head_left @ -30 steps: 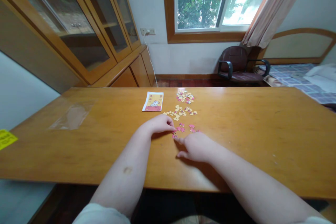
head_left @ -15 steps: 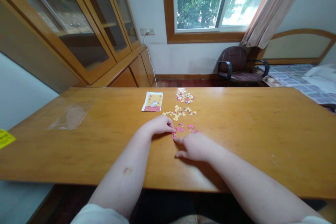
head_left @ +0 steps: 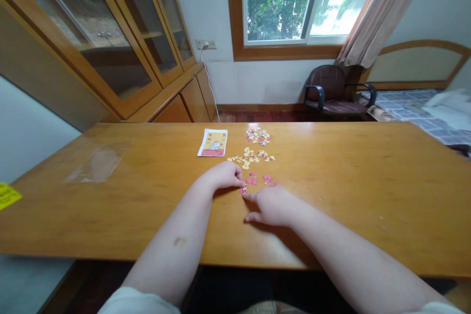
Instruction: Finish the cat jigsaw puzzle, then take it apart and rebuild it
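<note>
Resting at the near edge of a small pink puzzle piece (head_left: 243,190), right of the picture card (head_left: 213,143) and nearer the person, the right hand (head_left: 275,205) has its index finger outstretched and its grip spread, thumb apart. The left hand (head_left: 227,175), also on the card's near side, bends in toward the same piece; its fingertips are close together, but whether that grip pinches anything I cannot tell. More pink pieces (head_left: 251,181) lie rightward and nearer than the card. Yellow pieces (head_left: 246,160) scatter right of its near edge, a mixed pile (head_left: 258,136) directly right of it. Left of the card, a clear plastic bag (head_left: 97,164) lies on the wooden counter (head_left: 349,181).
</note>
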A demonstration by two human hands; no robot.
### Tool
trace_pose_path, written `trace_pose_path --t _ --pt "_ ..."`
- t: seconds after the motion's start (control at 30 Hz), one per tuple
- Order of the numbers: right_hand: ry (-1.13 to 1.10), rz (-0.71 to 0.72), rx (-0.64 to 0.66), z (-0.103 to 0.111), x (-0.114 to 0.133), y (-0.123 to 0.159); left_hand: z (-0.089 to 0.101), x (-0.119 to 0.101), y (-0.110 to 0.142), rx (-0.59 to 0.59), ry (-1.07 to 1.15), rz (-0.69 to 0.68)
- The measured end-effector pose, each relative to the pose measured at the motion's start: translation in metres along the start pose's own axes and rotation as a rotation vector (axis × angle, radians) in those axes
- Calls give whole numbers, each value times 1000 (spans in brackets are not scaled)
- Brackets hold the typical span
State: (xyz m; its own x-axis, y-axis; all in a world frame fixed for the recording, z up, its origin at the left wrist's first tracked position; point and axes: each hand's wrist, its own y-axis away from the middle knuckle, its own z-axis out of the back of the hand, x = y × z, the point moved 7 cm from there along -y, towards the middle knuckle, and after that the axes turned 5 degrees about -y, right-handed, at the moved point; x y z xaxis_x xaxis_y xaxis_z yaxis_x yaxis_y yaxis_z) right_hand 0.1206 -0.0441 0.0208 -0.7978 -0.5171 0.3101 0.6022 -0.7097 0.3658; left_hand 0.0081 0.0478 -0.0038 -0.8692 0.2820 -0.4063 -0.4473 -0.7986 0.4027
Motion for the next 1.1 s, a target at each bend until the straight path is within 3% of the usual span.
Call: trace_pose_path --t 0.23,0.73,0.8,0.93,1.1 --pt "0 1 -2 2 2 1 2 0 1 -3 -36 49" --pt "75 1 -61 2 9 3 -3 3 -2 14 -3 0" --pt "66 -72 -117 12 -2 2 -3 1 -1 17 -2 1" --pt "54 -341 -185 30 -48 0 -1 -1 2 15 7 17" --pt "35 -485 -195 40 -91 -1 -1 0 1 13 21 2"
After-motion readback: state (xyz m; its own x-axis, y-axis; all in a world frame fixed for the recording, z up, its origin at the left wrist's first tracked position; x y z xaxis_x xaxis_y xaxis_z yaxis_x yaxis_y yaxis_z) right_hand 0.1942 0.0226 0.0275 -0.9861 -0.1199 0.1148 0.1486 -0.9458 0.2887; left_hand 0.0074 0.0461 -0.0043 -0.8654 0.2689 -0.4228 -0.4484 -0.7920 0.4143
